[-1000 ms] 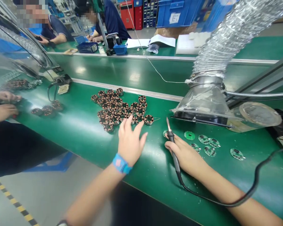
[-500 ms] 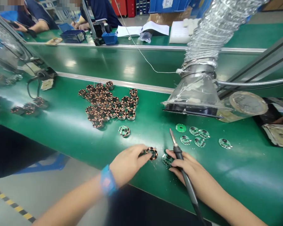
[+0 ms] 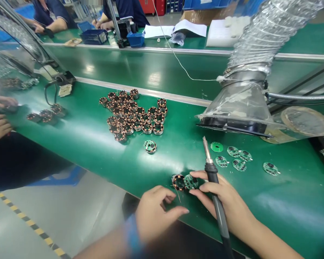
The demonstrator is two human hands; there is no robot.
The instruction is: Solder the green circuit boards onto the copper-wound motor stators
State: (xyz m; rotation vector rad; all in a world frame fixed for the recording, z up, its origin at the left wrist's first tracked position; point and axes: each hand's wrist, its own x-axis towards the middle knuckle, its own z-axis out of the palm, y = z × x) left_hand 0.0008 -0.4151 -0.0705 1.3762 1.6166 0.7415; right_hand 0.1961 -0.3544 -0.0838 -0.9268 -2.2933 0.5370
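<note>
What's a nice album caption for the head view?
The right grip holds a soldering iron and a board by a coil.

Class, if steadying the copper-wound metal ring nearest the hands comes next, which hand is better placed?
Probably the left hand: it appears empty, open beside that ring. The right hand holds a round green circuit board and a black-handled soldering iron.

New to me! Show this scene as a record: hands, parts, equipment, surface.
Left hand: open, near a copper-wound metal ring
Right hand: holds a round green circuit board at that ring's edge, and a black-handled soldering iron
Stacked part: a metal ring topped by a green circuit board
Rings: a cluster of copper-wound metal rings
Loose boards: six round green circuit boards
Equipment: a clear plastic hood under a silvery ribbed duct
Surface: glossy green tabletop
</note>
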